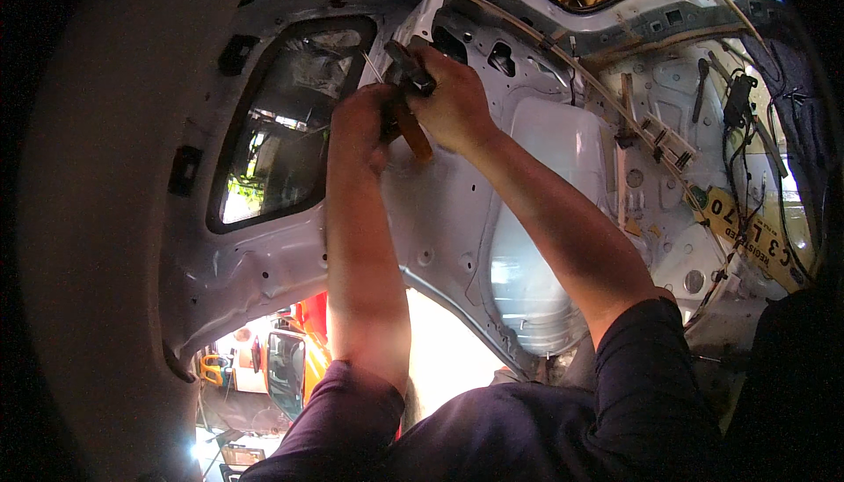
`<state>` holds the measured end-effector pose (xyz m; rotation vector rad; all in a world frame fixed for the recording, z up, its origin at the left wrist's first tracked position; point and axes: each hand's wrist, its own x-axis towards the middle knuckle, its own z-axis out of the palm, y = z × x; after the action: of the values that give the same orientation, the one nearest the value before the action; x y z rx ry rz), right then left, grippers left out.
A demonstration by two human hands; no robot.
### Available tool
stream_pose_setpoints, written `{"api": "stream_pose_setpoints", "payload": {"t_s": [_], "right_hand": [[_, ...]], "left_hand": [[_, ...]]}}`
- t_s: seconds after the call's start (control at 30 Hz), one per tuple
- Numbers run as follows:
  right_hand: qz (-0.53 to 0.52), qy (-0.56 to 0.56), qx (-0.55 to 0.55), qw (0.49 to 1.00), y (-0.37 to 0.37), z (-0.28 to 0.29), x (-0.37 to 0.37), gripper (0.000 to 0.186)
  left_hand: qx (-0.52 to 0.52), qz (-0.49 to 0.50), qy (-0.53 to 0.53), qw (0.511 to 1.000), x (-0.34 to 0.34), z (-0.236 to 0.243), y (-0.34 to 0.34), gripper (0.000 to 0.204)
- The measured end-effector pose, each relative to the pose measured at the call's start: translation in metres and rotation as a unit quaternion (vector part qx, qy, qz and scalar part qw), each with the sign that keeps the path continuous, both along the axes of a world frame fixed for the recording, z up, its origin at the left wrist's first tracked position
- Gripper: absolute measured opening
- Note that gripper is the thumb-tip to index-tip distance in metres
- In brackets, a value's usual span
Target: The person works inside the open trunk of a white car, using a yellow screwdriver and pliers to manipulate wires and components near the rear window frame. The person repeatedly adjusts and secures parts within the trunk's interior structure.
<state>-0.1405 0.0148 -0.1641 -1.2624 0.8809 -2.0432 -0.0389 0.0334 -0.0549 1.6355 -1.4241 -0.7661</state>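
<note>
hands [453, 100] grip a thin metal rod [373, 67] and orange-handled tool [411, 133] — window [286, 130] beside, cable [531, 34] above, forearms [563, 210] hiding some panel [448, 218].

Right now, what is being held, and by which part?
The left hand holds an orange-handled tool, apparently around its middle; the right hand, a dark tool, gripped part unclear.

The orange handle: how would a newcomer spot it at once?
Start at the dark-rimmed window on the left, then move right to the raised left hand and right hand. The orange handle shows between them, its end pointing down. Its orange colour sets it apart from the dark object above it.
</note>
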Motion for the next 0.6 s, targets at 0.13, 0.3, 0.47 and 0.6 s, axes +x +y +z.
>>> {"api": "stream_pose_setpoints", "payload": {"t_s": [0.13,0.3,0.47,0.6], "right_hand": [[-0.009,-0.027,-0.017,0.999,-0.006,0.0,0.0,0.048],[-0.032,-0.03,-0.037,0.998,-0.009,-0.001,0.003,0.047],[-0.038,-0.06,-0.048,0.996,-0.009,-0.001,0.006,0.048],[0.011,-0.075,-0.015,0.997,-0.006,0.002,0.004,0.043]], "left_hand": [[-0.003,-0.017,0.025,1.0,-0.003,-0.001,0.003,0.027],[0.021,-0.031,0.072,0.997,0.005,-0.003,-0.008,0.026],[-0.004,-0.009,0.081,0.997,0.006,-0.006,-0.004,0.026],[-0.041,0.002,0.077,0.996,-0.002,-0.004,0.01,0.025]]}}
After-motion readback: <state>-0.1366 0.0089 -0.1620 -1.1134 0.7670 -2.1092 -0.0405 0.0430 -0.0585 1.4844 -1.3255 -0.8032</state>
